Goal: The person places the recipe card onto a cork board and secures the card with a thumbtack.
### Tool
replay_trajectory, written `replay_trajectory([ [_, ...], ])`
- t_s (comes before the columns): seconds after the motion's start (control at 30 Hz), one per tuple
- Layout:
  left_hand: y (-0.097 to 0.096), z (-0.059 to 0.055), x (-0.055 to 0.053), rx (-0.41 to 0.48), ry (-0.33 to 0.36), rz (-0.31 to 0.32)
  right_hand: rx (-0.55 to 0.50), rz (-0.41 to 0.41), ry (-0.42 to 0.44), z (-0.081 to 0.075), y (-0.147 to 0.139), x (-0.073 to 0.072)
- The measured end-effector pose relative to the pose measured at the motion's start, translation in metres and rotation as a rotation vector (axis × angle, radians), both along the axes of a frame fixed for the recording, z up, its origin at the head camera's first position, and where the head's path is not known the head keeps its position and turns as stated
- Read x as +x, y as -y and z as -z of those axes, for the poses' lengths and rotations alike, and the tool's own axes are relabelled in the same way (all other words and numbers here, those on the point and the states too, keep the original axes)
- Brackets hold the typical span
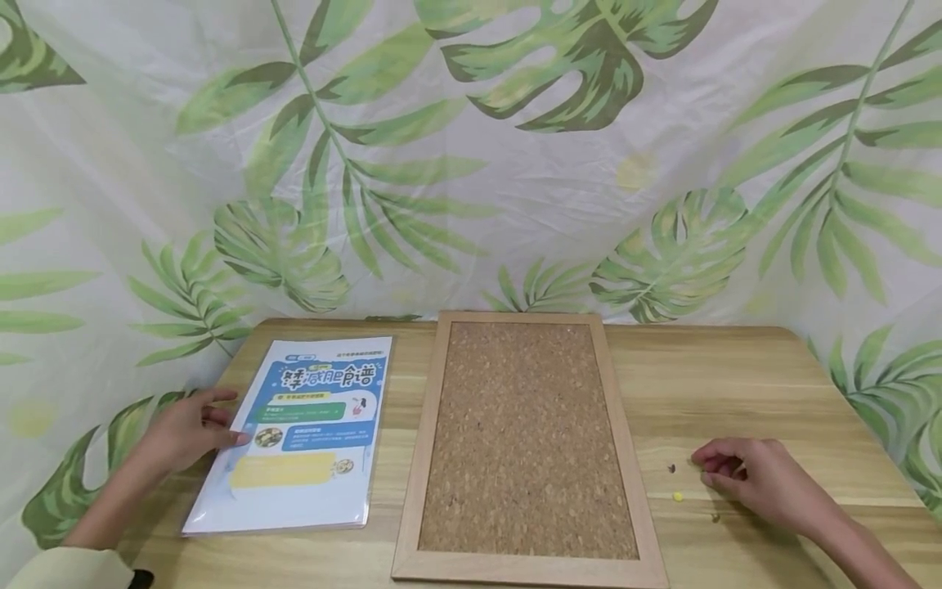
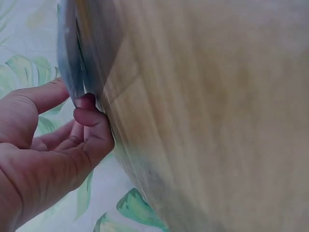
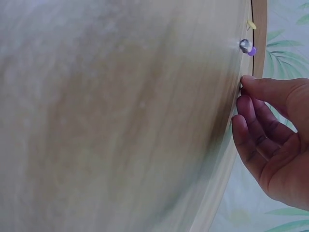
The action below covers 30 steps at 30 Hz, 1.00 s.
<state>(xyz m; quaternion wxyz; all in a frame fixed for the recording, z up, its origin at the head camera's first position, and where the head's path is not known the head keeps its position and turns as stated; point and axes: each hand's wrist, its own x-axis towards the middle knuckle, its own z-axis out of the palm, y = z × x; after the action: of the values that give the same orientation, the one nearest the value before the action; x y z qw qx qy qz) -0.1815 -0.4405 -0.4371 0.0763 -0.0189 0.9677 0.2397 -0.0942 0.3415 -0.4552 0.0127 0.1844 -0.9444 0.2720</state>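
My left hand (image 1: 184,433) is at the left edge of a printed sheet in a clear plastic sleeve (image 1: 294,503). In the left wrist view, the thumb (image 2: 53,94) lies on top and a curled finger is tucked under, pinching the sleeve's raised edge (image 2: 70,53). Over at the right, my right hand (image 1: 765,483) rests low at the table, fingers bent and thumb near the index finger; I cannot tell whether something small is between them. By its fingertips lie a purple pushpin (image 1: 671,469), a yellow pushpin (image 1: 678,496) and a silver-headed pushpin (image 3: 246,46).
A wood-framed cork board (image 1: 530,442) lies flat between the hands, its far end near the table's back edge. The wooden table (image 1: 706,376) stands against a white cloth backdrop (image 1: 515,221) with green leaf prints.
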Motion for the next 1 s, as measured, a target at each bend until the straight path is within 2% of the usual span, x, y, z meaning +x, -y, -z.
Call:
replay_trajectory([
  [0.13,-0.001,-0.001,0.004,0.037,-0.033,0.028,0.000,-0.001,0.011,0.001,-0.001,0.001],
  [0.23,-0.001,-0.004,0.006,0.080,-0.026,0.031,0.012,0.015,0.033,0.000,0.000,0.002],
  [0.37,0.002,-0.011,0.011,0.178,0.025,0.055,0.023,0.035,0.032,0.001,0.000,0.002],
  [0.57,0.004,-0.018,0.016,0.357,0.101,0.088,0.019,0.038,-0.041,0.004,0.000,0.004],
  [0.8,0.005,-0.015,0.021,0.393,0.138,0.076,0.041,0.051,-0.042,0.004,-0.002,0.005],
  [1.0,0.004,-0.013,0.025,0.403,0.139,0.073,0.032,0.040,-0.044,0.005,-0.003,0.003],
])
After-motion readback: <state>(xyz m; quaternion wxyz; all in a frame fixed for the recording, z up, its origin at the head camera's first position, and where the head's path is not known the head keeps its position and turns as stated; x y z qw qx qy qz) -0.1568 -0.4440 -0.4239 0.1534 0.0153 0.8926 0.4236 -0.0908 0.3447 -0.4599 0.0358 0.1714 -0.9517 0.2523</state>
